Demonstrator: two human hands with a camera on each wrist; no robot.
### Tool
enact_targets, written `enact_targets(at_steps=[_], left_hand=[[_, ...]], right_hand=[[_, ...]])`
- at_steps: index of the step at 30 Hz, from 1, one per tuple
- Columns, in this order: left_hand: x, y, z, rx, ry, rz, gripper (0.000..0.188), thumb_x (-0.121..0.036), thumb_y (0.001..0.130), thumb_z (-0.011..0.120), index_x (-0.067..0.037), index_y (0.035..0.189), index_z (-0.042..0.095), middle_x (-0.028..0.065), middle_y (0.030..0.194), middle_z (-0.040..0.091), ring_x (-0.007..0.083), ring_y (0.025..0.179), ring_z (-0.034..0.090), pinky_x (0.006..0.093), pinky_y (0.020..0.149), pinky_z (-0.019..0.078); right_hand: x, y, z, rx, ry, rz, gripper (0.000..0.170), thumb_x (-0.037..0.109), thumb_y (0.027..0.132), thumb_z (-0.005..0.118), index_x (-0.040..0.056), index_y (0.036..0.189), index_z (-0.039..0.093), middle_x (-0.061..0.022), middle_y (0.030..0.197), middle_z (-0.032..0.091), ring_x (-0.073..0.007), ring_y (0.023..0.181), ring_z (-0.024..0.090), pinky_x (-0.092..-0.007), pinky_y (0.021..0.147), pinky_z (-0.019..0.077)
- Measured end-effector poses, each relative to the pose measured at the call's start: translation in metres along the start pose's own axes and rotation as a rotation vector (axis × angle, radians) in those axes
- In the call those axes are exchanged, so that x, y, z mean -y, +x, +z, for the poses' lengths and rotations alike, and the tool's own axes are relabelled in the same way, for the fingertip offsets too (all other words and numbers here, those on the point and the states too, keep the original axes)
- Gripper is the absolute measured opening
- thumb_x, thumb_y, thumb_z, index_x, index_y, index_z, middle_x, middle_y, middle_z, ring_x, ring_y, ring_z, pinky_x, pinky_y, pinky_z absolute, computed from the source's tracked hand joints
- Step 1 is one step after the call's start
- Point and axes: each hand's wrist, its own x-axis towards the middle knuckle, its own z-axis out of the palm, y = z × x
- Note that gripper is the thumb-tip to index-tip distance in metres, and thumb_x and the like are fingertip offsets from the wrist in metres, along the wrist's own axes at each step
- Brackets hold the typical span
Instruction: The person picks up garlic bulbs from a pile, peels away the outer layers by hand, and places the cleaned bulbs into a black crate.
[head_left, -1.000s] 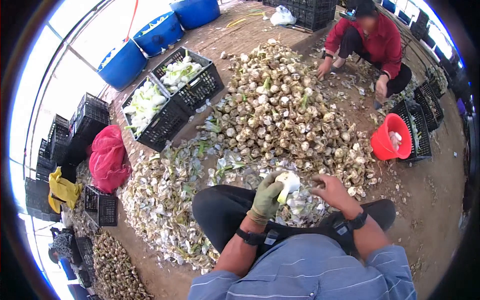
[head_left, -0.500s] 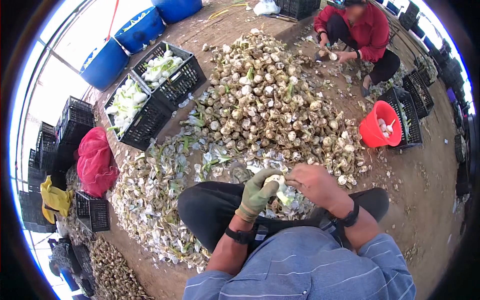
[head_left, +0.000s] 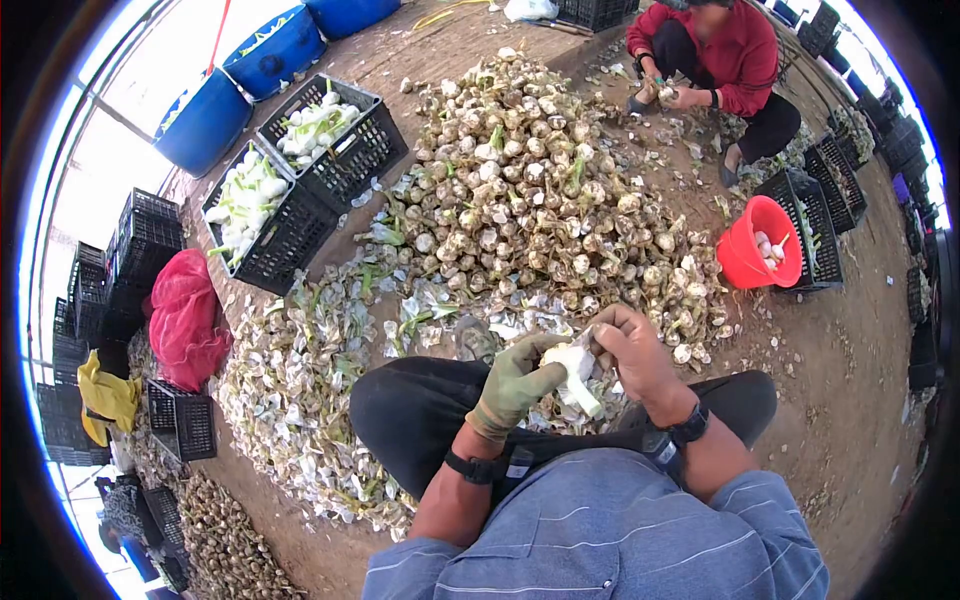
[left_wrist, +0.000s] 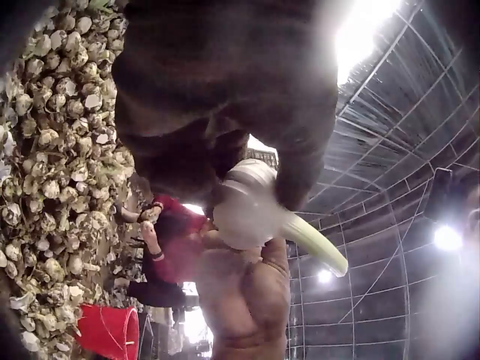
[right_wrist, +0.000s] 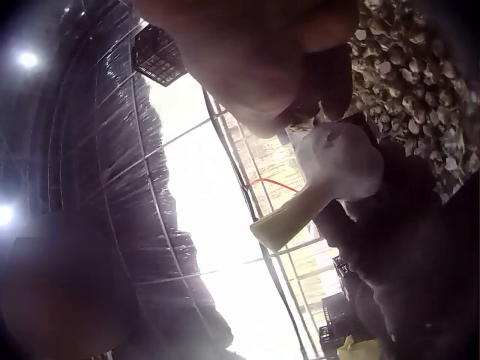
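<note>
The left grip (head_left: 515, 388) holds garlic (head_left: 574, 367); any wristband (head_left: 478, 468) lettering is illegibly small.

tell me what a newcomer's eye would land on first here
Probably the big heap of garlic bulbs filling the middle of the head view. Next comes the bright red bucket, just right of that heap. Then the white bulb with its thick stem, low in the middle, held by the gloved left hand, with the bare right hand close on its other side.
</note>
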Motion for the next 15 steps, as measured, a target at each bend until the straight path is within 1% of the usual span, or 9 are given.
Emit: enact_targets(at_steps=[2, 5, 8, 9, 12, 13, 15], left_hand=[[-0.002, 0.000, 0.002, -0.007, -0.044, -0.015, 0.043, -0.014, 0.087, 0.070, 0.004, 0.126, 0.059, 0.0055, 0.111, 0.065, 0.0125, 0.099, 0.061, 0.0281, 0.088, 0.0499], [-0.003, -0.003, 0.004, -0.016, -0.076, -0.028, 0.043, -0.015, 0.088, 0.069, 0.003, 0.126, 0.059, 0.0053, 0.111, 0.065, 0.0126, 0.099, 0.061, 0.0283, 0.088, 0.0497], [0.000, -0.002, 0.002, -0.004, -0.101, -0.007, 0.045, -0.016, 0.088, 0.069, 0.003, 0.127, 0.059, 0.0052, 0.111, 0.065, 0.0131, 0.100, 0.061, 0.0287, 0.089, 0.0498], [0.002, -0.001, 0.002, 0.003, -0.111, 0.005, 0.046, -0.016, 0.088, 0.069, 0.003, 0.128, 0.058, 0.0052, 0.111, 0.065, 0.0134, 0.101, 0.061, 0.0289, 0.089, 0.0499], [0.001, -0.002, 0.001, 0.014, -0.008, 0.040, 0.047, -0.015, 0.086, 0.068, 0.003, 0.129, 0.058, 0.0048, 0.111, 0.065, 0.0134, 0.100, 0.061, 0.0286, 0.089, 0.0499], [-0.002, -0.003, 0.002, 0.022, -0.013, 0.015, 0.048, -0.015, 0.086, 0.067, 0.003, 0.129, 0.058, 0.0049, 0.111, 0.065, 0.0133, 0.099, 0.062, 0.0285, 0.089, 0.0502], [-0.009, -0.007, 0.004, 0.037, -0.021, -0.034, 0.049, -0.016, 0.085, 0.067, 0.002, 0.129, 0.058, 0.0053, 0.111, 0.065, 0.0130, 0.097, 0.062, 0.0283, 0.088, 0.0506]], right_hand=[[-0.008, 0.000, -0.003, -0.042, 0.203, 0.016, 0.015, 0.013, 0.095, 0.062, 0.0006, 0.103, 0.061, -0.0007, 0.080, 0.062, -0.0072, 0.059, 0.054, -0.0232, 0.056, 0.0476], [-0.005, -0.005, -0.007, -0.006, 0.223, 0.038, 0.020, 0.015, 0.095, 0.063, 0.0004, 0.109, 0.060, -0.0013, 0.083, 0.062, -0.0081, 0.067, 0.056, -0.0230, 0.061, 0.0496], [0.014, -0.014, 0.009, 0.032, -0.132, -0.043, 0.023, 0.014, 0.095, 0.064, 0.0010, 0.114, 0.060, -0.0016, 0.084, 0.062, -0.0091, 0.077, 0.058, -0.0242, 0.068, 0.0508], [0.007, -0.013, 0.008, 0.079, -0.318, -0.163, 0.025, 0.016, 0.095, 0.066, 0.0019, 0.116, 0.061, -0.0010, 0.083, 0.061, -0.0081, 0.082, 0.057, -0.0249, 0.071, 0.0502], [0.004, -0.006, -0.001, 0.164, -0.586, -0.206, 0.024, 0.019, 0.096, 0.067, 0.0024, 0.113, 0.061, -0.0013, 0.082, 0.060, -0.0073, 0.077, 0.057, -0.0254, 0.068, 0.0497], [0.008, -0.008, 0.000, 0.159, -0.392, -0.041, 0.024, 0.021, 0.097, 0.067, 0.0019, 0.109, 0.062, -0.0025, 0.082, 0.062, -0.0077, 0.072, 0.057, -0.0242, 0.065, 0.0493], [0.013, -0.007, -0.001, 0.118, -0.232, -0.041, 0.021, 0.019, 0.098, 0.065, 0.0012, 0.109, 0.062, -0.0032, 0.082, 0.063, -0.0081, 0.070, 0.058, -0.0242, 0.064, 0.0501]])
